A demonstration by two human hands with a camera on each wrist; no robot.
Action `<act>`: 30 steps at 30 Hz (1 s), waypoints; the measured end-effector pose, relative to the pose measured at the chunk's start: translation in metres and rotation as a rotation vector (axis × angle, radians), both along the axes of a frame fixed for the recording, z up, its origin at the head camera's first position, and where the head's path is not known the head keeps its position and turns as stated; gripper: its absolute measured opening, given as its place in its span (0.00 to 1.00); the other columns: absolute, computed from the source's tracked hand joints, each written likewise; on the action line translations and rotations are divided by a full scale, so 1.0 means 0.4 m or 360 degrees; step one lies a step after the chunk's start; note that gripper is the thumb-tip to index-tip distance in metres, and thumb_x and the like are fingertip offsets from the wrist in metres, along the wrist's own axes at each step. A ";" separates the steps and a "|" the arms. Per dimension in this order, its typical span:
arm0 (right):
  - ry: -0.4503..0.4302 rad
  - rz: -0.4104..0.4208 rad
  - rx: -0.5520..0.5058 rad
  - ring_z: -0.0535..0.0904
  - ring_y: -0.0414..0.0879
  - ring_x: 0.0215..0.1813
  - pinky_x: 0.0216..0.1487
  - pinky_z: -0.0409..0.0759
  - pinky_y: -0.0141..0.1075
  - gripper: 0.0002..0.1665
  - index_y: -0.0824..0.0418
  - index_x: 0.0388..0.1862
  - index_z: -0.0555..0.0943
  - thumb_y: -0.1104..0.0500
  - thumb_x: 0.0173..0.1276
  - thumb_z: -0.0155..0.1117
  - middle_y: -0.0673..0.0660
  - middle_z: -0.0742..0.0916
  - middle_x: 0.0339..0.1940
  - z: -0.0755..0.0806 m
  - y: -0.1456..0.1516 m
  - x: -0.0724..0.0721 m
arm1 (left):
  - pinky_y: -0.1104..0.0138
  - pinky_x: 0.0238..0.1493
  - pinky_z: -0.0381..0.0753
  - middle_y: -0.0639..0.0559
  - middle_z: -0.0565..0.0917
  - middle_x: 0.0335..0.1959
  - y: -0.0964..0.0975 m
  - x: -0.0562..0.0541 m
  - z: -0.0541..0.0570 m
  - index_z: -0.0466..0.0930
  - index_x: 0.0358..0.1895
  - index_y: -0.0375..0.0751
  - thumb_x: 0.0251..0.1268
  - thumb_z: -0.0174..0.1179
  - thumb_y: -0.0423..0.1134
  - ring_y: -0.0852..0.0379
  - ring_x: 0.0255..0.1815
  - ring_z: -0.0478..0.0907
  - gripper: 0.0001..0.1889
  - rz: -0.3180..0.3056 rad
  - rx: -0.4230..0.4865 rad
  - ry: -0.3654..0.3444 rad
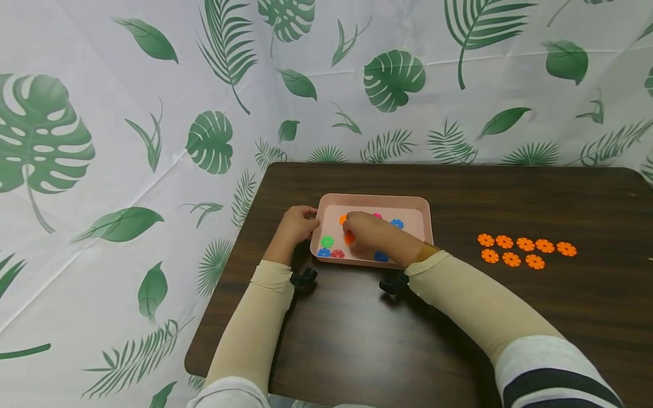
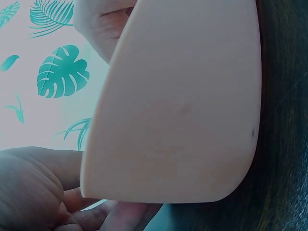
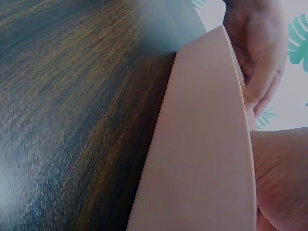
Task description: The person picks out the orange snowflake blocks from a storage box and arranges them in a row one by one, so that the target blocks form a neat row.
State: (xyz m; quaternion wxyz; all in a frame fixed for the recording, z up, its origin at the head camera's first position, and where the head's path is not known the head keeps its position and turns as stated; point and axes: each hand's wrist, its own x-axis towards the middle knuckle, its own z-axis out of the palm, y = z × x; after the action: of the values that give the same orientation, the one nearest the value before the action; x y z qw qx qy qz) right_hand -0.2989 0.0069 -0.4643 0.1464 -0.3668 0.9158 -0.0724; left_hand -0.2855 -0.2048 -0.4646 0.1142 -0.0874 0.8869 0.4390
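Note:
A pink tray (image 1: 377, 199) sits on the dark wooden table, holding small flower-shaped discs. My left hand (image 1: 298, 226) grips the tray's left side; in the left wrist view its thumb and fingers (image 2: 72, 166) lie about the tray's corner. Inside the tray, my right hand (image 1: 372, 231) reaches down with bent fingers. Its fingertips are at an orange disc (image 1: 349, 239), and another orange disc (image 1: 343, 219) is partly visible beside them. Whether the fingers pinch a disc is hidden. In the right wrist view, the tray wall (image 3: 202, 134) covers most of the right hand (image 3: 284, 178).
Around the right hand in the tray lie a green disc (image 1: 327, 242), blue discs (image 1: 324, 252) and red or pink ones (image 1: 337, 254). Several orange discs (image 1: 525, 244) lie in two rows on the table (image 1: 347, 328) to the right. A leaf-patterned cloth (image 1: 326, 124) hangs behind.

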 end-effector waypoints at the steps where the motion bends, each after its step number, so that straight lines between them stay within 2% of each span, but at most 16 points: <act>1: 0.0003 -0.0009 -0.0001 0.75 0.49 0.39 0.44 0.80 0.39 0.12 0.61 0.43 0.85 0.60 0.59 0.72 0.55 0.80 0.41 -0.001 -0.002 0.000 | 0.58 0.42 0.90 0.41 0.86 0.49 0.000 0.001 0.000 0.82 0.64 0.39 0.70 0.64 0.37 0.49 0.37 0.87 0.20 0.0001 0.0003 0.0000; 11: 0.0004 -0.0069 -0.0029 0.75 0.49 0.38 0.41 0.78 0.38 0.12 0.60 0.39 0.84 0.58 0.58 0.75 0.54 0.79 0.39 0.001 -0.005 0.002 | 0.57 0.44 0.90 0.40 0.86 0.51 0.002 0.002 0.002 0.81 0.65 0.39 0.71 0.64 0.36 0.48 0.40 0.88 0.21 0.0010 0.0034 -0.0021; 17: 0.0063 -0.0055 -0.0102 0.72 0.49 0.35 0.37 0.73 0.39 0.11 0.61 0.39 0.83 0.58 0.61 0.74 0.54 0.79 0.35 0.029 0.018 -0.002 | 0.57 0.44 0.90 0.40 0.85 0.51 0.003 0.000 0.002 0.81 0.65 0.39 0.71 0.64 0.37 0.48 0.41 0.87 0.21 0.0010 0.0023 -0.0021; 21: 0.0087 -0.0083 -0.0186 0.73 0.49 0.35 0.38 0.75 0.39 0.15 0.63 0.43 0.83 0.58 0.60 0.75 0.54 0.80 0.34 0.055 0.056 -0.008 | 0.58 0.44 0.90 0.40 0.85 0.51 0.005 0.000 0.000 0.81 0.65 0.39 0.71 0.64 0.37 0.48 0.41 0.87 0.21 0.0011 0.0016 -0.0029; 25: 0.0059 -0.0227 -0.0184 0.75 0.50 0.40 0.41 0.78 0.42 0.16 0.61 0.46 0.83 0.56 0.62 0.75 0.54 0.80 0.38 0.095 0.112 -0.009 | 0.58 0.44 0.90 0.40 0.85 0.51 0.005 0.000 -0.001 0.81 0.65 0.39 0.71 0.64 0.37 0.48 0.41 0.87 0.21 0.0009 0.0018 -0.0018; 30: 0.0105 -0.0328 -0.0231 0.76 0.52 0.43 0.44 0.82 0.46 0.19 0.63 0.49 0.84 0.57 0.61 0.76 0.57 0.81 0.41 0.130 0.207 -0.014 | 0.57 0.44 0.90 0.40 0.86 0.51 0.006 0.000 -0.001 0.81 0.64 0.40 0.71 0.64 0.37 0.48 0.40 0.87 0.20 0.0010 0.0003 0.0006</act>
State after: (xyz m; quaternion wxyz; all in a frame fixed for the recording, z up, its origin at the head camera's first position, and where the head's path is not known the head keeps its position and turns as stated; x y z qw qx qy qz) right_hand -0.3045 0.0897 -0.4122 0.0811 -0.2827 0.9453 -0.1410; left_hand -0.2855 -0.2025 -0.4651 0.1113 -0.0891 0.8864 0.4405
